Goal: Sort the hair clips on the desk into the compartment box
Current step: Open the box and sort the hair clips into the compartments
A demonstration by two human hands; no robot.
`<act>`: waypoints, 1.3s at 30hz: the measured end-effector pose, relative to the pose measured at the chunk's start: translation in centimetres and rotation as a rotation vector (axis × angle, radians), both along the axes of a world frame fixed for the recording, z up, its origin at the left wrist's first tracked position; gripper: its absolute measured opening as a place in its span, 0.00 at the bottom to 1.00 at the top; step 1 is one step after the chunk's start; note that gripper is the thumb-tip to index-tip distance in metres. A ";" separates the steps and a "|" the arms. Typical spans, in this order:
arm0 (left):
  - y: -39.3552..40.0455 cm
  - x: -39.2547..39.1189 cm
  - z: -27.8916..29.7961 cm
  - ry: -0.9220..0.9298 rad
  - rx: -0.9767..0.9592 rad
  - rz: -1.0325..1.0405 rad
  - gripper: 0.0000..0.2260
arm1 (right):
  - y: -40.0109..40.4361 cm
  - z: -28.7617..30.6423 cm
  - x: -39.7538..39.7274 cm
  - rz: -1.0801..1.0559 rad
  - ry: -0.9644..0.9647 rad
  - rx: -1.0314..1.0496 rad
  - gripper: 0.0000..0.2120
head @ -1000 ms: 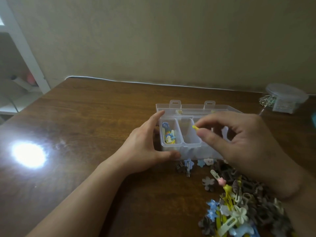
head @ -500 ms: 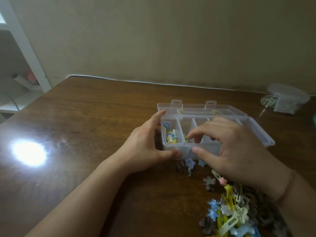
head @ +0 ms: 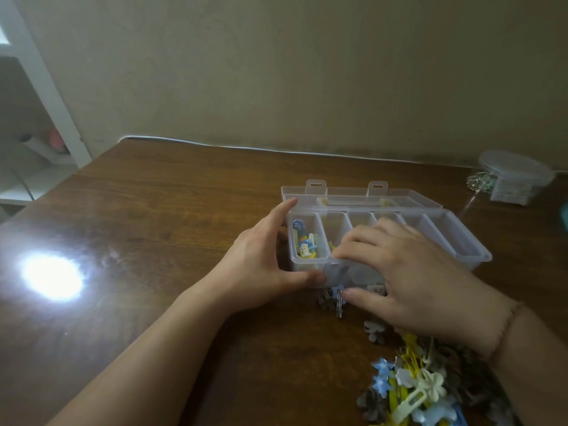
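A clear compartment box (head: 455,238) lies open on the wooden desk, its lid (head: 353,195) folded back. My left hand (head: 255,259) grips the box's left end, thumb on the front wall and index finger at the back corner. Several colourful clips (head: 304,244) fill the leftmost compartment. My right hand (head: 408,278) hangs over the front wall, its fingertips in the second compartment beside a small yellow clip (head: 332,245); its thumb is spread apart near a blue star clip (head: 338,298) on the desk. A pile of hair clips (head: 421,385) lies at the near right.
A round lidded plastic container (head: 516,176) stands at the far right by the wall. A white cable (head: 246,147) runs along the desk's back edge. A white shelf (head: 40,96) stands off the desk's left side. Bright glare (head: 52,275) marks the desk's left part.
My right hand, which pinched a yellow clip above the box, has dropped into the second compartment and spread its thumb away; the yellow clip now lies there. The left hand has stayed put.
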State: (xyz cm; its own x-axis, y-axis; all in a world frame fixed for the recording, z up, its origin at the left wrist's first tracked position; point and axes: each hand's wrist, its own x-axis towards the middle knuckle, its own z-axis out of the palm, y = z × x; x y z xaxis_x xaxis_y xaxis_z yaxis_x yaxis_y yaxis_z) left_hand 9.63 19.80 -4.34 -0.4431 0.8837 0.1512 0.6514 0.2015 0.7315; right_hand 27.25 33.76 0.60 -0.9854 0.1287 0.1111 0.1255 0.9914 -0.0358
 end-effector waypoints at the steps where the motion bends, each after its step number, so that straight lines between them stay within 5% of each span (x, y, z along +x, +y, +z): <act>1: 0.0 0.0 0.0 0.000 -0.001 0.001 0.50 | 0.0 0.0 0.0 0.001 0.021 0.007 0.19; 5: 0.0 -0.1 0.0 -0.003 -0.006 0.003 0.50 | 0.2 -0.5 -0.3 0.024 0.196 0.036 0.14; 12: -0.1 0.0 0.0 -0.009 -0.009 0.005 0.49 | 0.9 -0.6 -0.5 0.069 0.388 -0.217 0.12; 18: -0.1 0.1 0.2 -0.008 -0.012 0.010 0.50 | 0.9 -1.3 -1.2 -0.077 0.750 -0.002 0.06; 29: -0.1 0.1 0.3 -0.022 -0.017 0.009 0.50 | 0.9 -1.1 -2.1 0.056 0.725 -0.168 0.06; 39: 0.0 0.1 0.1 -0.020 -0.011 0.005 0.50 | 0.8 -1.0 -1.6 0.060 0.517 -0.275 0.10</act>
State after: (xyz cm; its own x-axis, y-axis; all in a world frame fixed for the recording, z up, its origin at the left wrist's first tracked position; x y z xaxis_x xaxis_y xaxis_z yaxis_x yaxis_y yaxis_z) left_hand 9.74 19.79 -4.21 -0.4507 0.8829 0.1320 0.6353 0.2133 0.7423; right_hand 25.65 34.55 -0.40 -0.8186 0.1663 0.5497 -0.0328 0.9421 -0.3338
